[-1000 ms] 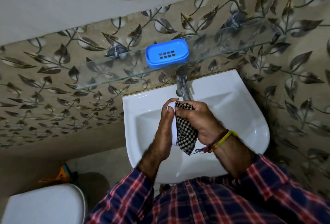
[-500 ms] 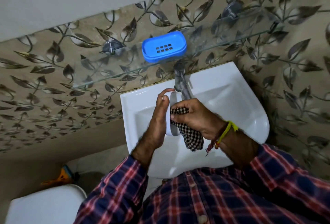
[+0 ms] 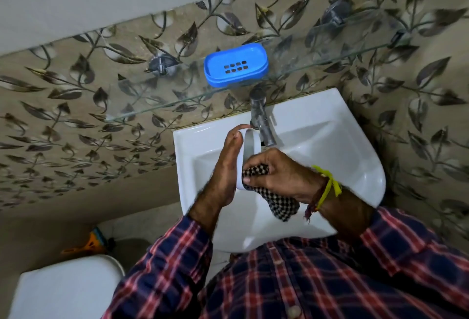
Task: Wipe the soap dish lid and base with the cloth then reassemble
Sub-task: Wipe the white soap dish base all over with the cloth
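Observation:
The blue soap dish base (image 3: 236, 66), with drain slots in its floor, sits on the glass shelf (image 3: 330, 47) above the sink. Over the basin, my left hand (image 3: 223, 171) holds the white lid (image 3: 250, 141) on edge, fingertips hooked over its far end. My right hand (image 3: 279, 174) grips the black-and-white checked cloth (image 3: 281, 203) and presses it against the lid's near end. The cloth's tail hangs down below my right wrist. Much of the lid is hidden between my hands.
A metal tap (image 3: 261, 118) juts out just right of the lid's far end. The white sink (image 3: 330, 146) is below my hands. A white toilet lid (image 3: 66, 288) is at lower left, with an orange object (image 3: 88, 245) on the floor behind it.
My right hand has slid the cloth from the lid's upper part down towards its near end, baring more white lid near the tap. The view has shifted slightly.

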Demonstrator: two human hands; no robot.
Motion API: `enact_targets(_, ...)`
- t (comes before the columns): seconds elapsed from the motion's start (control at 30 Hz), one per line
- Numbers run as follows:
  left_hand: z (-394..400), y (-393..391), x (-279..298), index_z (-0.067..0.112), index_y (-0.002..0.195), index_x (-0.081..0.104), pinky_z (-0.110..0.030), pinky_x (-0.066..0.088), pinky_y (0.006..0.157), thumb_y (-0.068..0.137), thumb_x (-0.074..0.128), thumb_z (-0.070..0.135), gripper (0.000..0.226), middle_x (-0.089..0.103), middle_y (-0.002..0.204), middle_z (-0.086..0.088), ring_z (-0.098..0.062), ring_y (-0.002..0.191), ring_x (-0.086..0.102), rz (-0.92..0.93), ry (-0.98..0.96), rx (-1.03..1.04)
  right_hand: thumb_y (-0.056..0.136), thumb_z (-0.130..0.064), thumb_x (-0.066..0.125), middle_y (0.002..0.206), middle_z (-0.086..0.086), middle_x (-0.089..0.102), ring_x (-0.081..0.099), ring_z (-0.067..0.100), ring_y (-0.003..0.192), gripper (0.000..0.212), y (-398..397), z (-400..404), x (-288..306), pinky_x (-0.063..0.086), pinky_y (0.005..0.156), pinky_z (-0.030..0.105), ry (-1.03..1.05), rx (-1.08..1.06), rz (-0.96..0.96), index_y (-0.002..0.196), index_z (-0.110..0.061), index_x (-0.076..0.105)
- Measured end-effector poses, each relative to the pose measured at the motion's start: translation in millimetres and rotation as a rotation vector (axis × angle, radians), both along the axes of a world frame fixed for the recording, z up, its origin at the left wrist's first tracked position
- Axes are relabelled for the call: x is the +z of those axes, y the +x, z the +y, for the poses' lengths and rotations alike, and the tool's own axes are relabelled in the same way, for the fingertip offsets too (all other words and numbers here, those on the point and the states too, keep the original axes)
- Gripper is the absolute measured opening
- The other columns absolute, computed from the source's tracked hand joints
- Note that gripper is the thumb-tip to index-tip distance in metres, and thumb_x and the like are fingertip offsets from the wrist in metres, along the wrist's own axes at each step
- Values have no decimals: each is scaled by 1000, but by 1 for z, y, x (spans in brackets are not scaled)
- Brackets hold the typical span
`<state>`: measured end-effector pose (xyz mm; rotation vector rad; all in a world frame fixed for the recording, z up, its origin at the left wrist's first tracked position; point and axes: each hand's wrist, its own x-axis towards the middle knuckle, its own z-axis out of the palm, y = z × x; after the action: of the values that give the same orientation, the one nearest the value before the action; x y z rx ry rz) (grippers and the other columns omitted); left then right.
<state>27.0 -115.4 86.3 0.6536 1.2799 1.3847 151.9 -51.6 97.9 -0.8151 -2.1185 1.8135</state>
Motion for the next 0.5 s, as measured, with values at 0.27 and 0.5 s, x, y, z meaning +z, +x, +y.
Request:
enact_targets(0.27,2,5,0,32,119,59,-37,52,75,105,33,49,34,68,100,1,-17,87,68,-7,-51,2,82,-1,72,90,-3,73,69,13,89,13,5,2,0,55,86,33,203,91,-39,93,-7,76)
enact_targets(0.5,2,5,0,27,124,59,-38,52,78,101,40,54,40,65,106,-10,-26,91,65,-20,-87,35,81,-6,71,93,-7,67,65,17,91,14,9,-2,-5,54,85,40,328,175,-70,91,-14,76)
